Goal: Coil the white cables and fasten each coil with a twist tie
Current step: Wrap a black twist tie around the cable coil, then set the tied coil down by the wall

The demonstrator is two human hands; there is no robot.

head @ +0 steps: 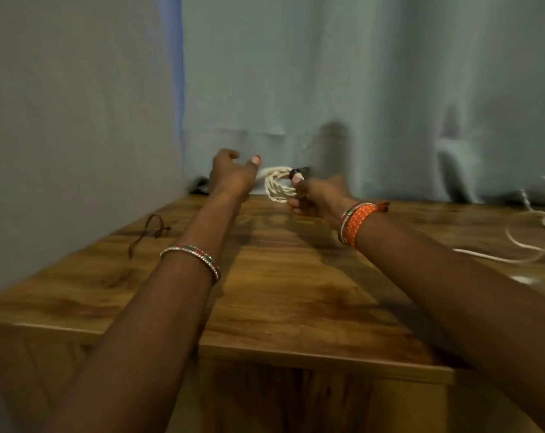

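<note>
Right hand (315, 195): reaching far across desk, fingers curled around white cable coil (279, 185), gripping it near a dark band (296, 174) at coil's top; blurred, can't tell if that band is a twist tie.
Left hand (230, 173): raised just left of coil, fingers loosely spread, nothing in it; whether the thumb touches the coil, can't tell.
Coil location: far edge of desk (280, 292), against pale curtain (358, 89), between both hands.
Loose cable (539, 235): white, uncoiled, lying on desk at right edge, well apart from coil.
Dark tie (149, 229): thin dark strand lying on desk at left, near grey wall (77, 120).
Wrists: thin beaded bangle (191, 256) on left forearm; orange woven band (358, 223) plus bangles on right wrist.
Dark object (201, 186): at back left corner, too blurred to tell.
</note>
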